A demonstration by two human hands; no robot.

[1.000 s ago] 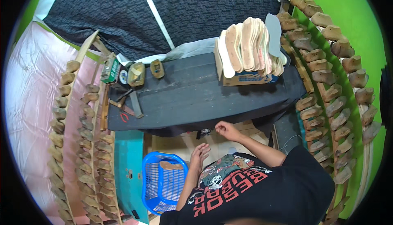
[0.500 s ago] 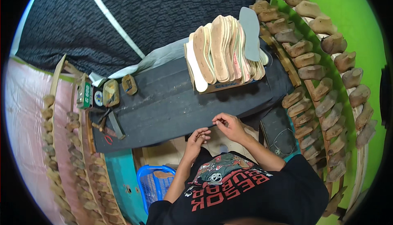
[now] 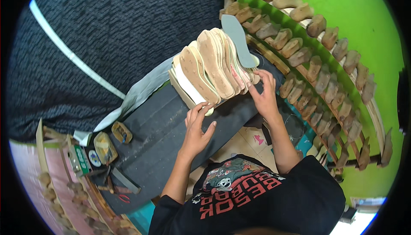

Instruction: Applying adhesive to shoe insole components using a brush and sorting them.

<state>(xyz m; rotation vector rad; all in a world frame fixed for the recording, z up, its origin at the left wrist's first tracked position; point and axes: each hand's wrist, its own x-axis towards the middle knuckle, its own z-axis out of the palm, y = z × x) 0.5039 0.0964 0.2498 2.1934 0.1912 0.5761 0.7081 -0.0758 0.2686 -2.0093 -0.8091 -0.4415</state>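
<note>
Insole stack [image 3: 216, 63] is where things have just been moved to: a moment ago both hands were held close together well short of it, and now it's been reached from both ends, so it looks like the pile is what's being worked on.

It's stood on the black-covered workbench [image 3: 158, 132]. Wooden shoe lasts [image 3: 317, 25] are racked off to its right. The left hand [image 3: 198, 132] is placed at its near left corner, fingers loosely bent, thumb well apart, nothing seen gripped. The right hand [image 3: 266, 98] is set at its right end, half spread; no firm hold is shown, and actual contact can't be told. A grey sole [image 3: 236, 38] is propped against its right side.
</note>
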